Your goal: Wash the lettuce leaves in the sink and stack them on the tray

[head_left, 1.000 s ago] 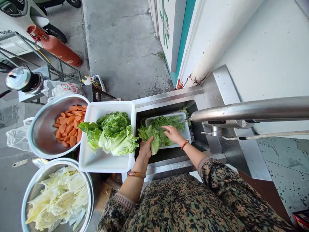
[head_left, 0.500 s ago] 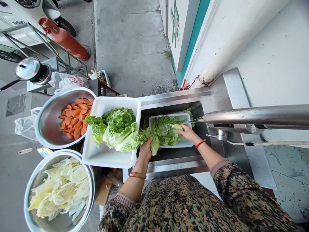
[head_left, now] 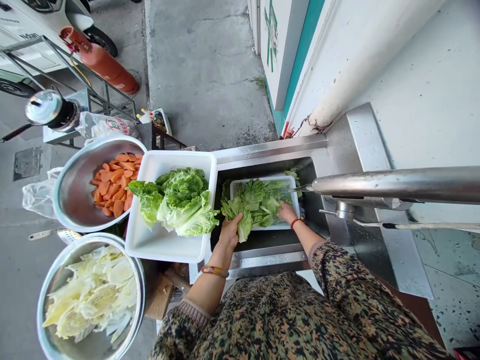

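Note:
My left hand is closed around a bunch of green lettuce leaves at the left rim of a white tub in the sink. Wet, loose leaves fill that tub. Inside its right half, my right hand grips a pale-based lettuce leaf, blurred by motion; the fingertips are partly hidden among the greens. Above, the faucet points into the tub. Left of my left hand, whole heads of lettuce rest in a white tray.
The metal sink surrounds the tub. At the left stand a steel bowl with sliced carrots and another bowl holding cut cabbage. A red gas cylinder and a pot are farther off.
My right hand has moved down and slightly left in the tub, taking the pale leaf lower. My left hand has shifted slightly right with its lettuce leaves.

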A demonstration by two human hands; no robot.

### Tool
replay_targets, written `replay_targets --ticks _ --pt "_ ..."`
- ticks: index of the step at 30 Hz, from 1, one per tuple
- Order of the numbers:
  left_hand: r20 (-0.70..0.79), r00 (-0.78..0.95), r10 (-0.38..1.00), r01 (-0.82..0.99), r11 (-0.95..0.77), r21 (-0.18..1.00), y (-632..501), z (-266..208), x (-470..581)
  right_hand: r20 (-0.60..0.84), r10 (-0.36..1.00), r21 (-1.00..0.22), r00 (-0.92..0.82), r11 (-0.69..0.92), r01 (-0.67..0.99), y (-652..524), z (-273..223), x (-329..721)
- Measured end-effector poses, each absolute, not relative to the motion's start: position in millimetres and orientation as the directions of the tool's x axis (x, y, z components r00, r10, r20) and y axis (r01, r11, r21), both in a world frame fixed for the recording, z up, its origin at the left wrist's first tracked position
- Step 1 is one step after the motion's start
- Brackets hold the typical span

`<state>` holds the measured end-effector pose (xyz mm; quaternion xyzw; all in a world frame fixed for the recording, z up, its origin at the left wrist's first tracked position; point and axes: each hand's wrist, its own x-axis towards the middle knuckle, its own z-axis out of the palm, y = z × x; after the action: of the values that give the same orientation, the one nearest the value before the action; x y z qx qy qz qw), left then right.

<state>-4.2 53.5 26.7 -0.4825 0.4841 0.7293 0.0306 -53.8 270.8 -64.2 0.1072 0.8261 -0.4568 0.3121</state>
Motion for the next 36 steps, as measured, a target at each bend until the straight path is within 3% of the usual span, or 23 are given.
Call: replay_targets --ticks 3,7,11,15,19,22,25,31,34,36 --pt "-0.765 -0.530 -0.366 -0.520 -0.572 0.634 62 29 -7 -0.623 -0.087 -0.726 -0.777 0.435 0.533 279 -48 -50" --pt "-0.793 -0.575 -0.200 -0.524 -0.655 0.545 78 43 -10 -0.458 -0.105 -0.876 -0.883 0.223 0.428 266 -31 -32" --pt "-0.769 -0.639 0.000 -0.564 -0.680 0.469 92 60 -10 -0.236 -0.055 -0.920 -0.970 0.335 0.204 235 -24 -11" --pt "-0.729 -0.681 0.064 -0.585 -0.646 0.490 98 69 -9 -0.101 -0.136 -0.879 -0.986 0.477 0.025 221 -13 3" --pt "-0.718 -0.694 -0.039 -0.581 -0.558 0.593 96 70 -12 -0.138 -0.282 -0.918 -0.949 0.395 0.016 239 9 -4" --pt "-0.727 -0.679 -0.102 -0.599 -0.495 0.629 91 71 -13 -0.249 -0.321 -0.965 -0.914 0.164 0.206 259 23 -17" --pt "-0.749 -0.660 -0.049 -0.661 -0.436 0.611 88 72 -7 -0.318 -0.293 -0.948 -0.902 0.078 0.309 269 31 -24" --pt "-0.757 -0.644 0.110 -0.754 -0.260 0.603 96 76 6 -0.191 -0.165 -0.950 -0.968 0.280 0.140 268 43 -19" --pt "-0.731 -0.666 0.151 -0.745 -0.201 0.637 99 79 8 -0.168 -0.163 -0.969 -0.972 0.207 0.133 268 52 -14" --pt "-0.714 -0.679 0.171 -0.733 -0.202 0.649 98 80 8 -0.245 -0.166 -0.969 -0.955 0.062 0.237 265 57 -10"
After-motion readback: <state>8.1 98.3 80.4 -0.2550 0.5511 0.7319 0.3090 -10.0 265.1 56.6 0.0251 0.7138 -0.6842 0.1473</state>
